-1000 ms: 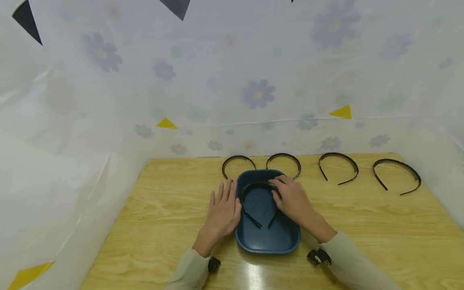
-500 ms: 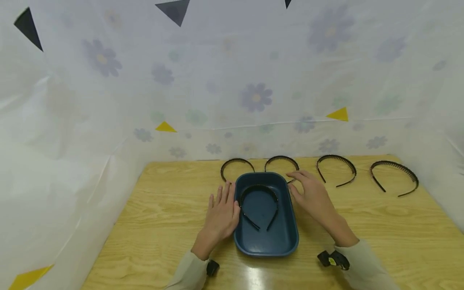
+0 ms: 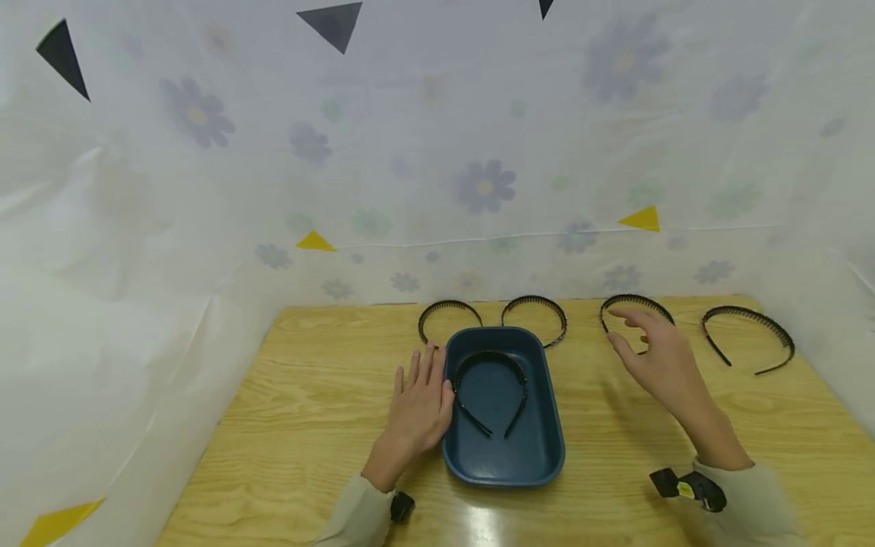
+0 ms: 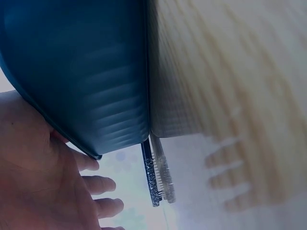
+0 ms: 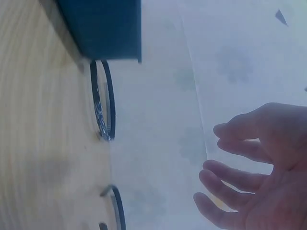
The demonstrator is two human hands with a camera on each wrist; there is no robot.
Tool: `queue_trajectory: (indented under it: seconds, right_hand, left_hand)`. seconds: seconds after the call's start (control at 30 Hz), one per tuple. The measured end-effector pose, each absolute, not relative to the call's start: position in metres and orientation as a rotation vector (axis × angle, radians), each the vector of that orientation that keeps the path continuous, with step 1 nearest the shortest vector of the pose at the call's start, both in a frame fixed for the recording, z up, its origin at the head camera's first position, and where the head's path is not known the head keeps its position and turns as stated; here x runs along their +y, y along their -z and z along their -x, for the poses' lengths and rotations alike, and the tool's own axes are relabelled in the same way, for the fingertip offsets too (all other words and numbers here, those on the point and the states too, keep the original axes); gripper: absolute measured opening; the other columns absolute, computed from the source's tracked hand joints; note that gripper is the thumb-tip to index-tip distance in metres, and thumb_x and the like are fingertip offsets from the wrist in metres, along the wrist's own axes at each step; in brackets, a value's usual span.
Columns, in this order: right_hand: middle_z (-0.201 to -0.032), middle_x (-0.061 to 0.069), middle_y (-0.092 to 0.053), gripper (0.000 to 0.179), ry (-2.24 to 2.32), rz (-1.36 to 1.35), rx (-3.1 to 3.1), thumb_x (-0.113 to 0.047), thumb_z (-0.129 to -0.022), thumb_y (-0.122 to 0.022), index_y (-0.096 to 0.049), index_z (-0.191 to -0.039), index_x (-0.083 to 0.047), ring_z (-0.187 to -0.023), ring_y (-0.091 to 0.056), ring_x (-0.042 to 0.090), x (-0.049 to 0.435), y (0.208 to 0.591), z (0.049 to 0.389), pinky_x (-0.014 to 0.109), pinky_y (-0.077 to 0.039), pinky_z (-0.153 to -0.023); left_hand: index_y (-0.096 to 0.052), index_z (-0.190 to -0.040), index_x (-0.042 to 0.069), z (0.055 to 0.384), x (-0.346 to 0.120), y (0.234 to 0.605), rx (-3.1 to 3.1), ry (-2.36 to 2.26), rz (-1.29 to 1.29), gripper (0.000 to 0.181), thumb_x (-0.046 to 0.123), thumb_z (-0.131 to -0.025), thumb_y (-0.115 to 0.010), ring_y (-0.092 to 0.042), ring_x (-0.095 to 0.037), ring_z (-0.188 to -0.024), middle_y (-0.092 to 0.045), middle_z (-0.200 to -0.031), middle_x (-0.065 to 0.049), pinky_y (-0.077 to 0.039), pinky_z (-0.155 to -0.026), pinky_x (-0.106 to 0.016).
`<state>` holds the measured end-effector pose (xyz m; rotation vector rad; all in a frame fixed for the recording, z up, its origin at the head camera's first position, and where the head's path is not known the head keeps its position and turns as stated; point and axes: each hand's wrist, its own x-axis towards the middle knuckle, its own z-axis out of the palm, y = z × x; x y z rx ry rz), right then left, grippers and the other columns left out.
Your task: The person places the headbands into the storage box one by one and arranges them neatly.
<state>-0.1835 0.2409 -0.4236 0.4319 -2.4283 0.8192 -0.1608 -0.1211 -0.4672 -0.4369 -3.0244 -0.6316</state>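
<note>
Wood-grain tabletop (image 3: 294, 410), yellowish, glossy in front. On it: blue tray (image 3: 504, 462); along far edge, four black toothed headbands (image 3: 740, 309), two just behind tray, two farther right.

The person's bare left hand (image 3: 418, 406) lies back upward, its straight, slightly spread fingers pointing to the far edge of the yellow wood-grained surface (image 3: 307, 395), thumb to the right. The left arm (image 3: 357, 510), in a pale beige-grey cloth sleeve, slants toward the far right corner. The bare right hand (image 3: 661, 361) hovers above the surface, nearer the right edge, fingers loosely bent, thumb parted from the index finger. The right arm (image 3: 752, 505), sleeved alike, angles toward the far left corner.
</note>
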Motion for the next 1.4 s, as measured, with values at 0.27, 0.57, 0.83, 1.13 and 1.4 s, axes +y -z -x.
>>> queue_trajectory:
  seconds: [0.27, 0.57, 0.83, 1.13, 1.4]
  right_hand:
    - [-0.123, 0.030, -0.060, 0.041, -0.874, -0.311, -2.426, -0.003, -0.093, -0.073, -0.065, -0.132, 0.003, -0.103, -0.060, 0.044, 0.282, 0.414, 0.183, 0.003, -0.034, -0.074]
    - [-0.131, 0.033, -0.055, 0.042, -0.903, -0.139, -2.433, -0.009, -0.097, -0.069, -0.063, -0.137, 0.002, -0.104, -0.058, 0.015, 0.320, 0.408, 0.187, 0.001, -0.031, -0.072]
    - [-0.137, 0.033, -0.053, 0.045, -0.895, 0.030, -2.431, -0.013, -0.099, -0.065, -0.060, -0.142, 0.000, -0.103, -0.050, 0.001, 0.351, 0.416, 0.186, -0.001, -0.029, -0.071]
    - [-0.139, 0.039, -0.046, 0.051, -0.899, 0.273, -2.449, -0.020, -0.101, -0.063, -0.054, -0.145, 0.004, -0.115, -0.053, 0.055, 0.380, 0.435, 0.184, 0.030, -0.045, -0.085]
    - [-0.144, 0.040, -0.039, 0.056, -0.945, 0.499, -2.459, -0.020, -0.102, -0.057, -0.045, -0.149, 0.009, -0.124, -0.044, 0.060, 0.402, 0.454, 0.182, 0.071, -0.031, -0.104]
  left_hand:
    - [-0.016, -0.166, 0.011, 0.164, -0.119, 0.464, -3.012, 0.606, 0.463, 0.059, 0.029, -0.112, -0.029, -0.008, -0.036, -0.157, -0.008, -0.171, -0.010, -0.009, -0.121, -0.064]
    - [-0.017, -0.166, 0.010, 0.162, -0.119, 0.465, -3.013, 0.629, 0.458, 0.059, 0.028, -0.111, -0.030, -0.009, -0.037, -0.156, -0.009, -0.171, -0.011, -0.009, -0.121, -0.064]
    - [-0.017, -0.165, 0.009, 0.161, -0.121, 0.467, -3.009, 0.624, 0.451, 0.059, 0.026, -0.111, -0.031, -0.011, -0.039, -0.156, -0.009, -0.171, -0.013, -0.009, -0.121, -0.064]
    - [-0.019, -0.165, 0.010, 0.160, -0.121, 0.467, -3.013, 0.615, 0.439, 0.058, 0.028, -0.112, -0.031, -0.009, -0.037, -0.156, -0.011, -0.171, -0.011, -0.009, -0.121, -0.063]
    - [-0.020, -0.165, 0.009, 0.159, -0.122, 0.469, -3.000, 0.611, 0.442, 0.058, 0.027, -0.111, -0.031, -0.013, -0.039, -0.156, -0.013, -0.171, -0.012, -0.011, -0.121, -0.064]
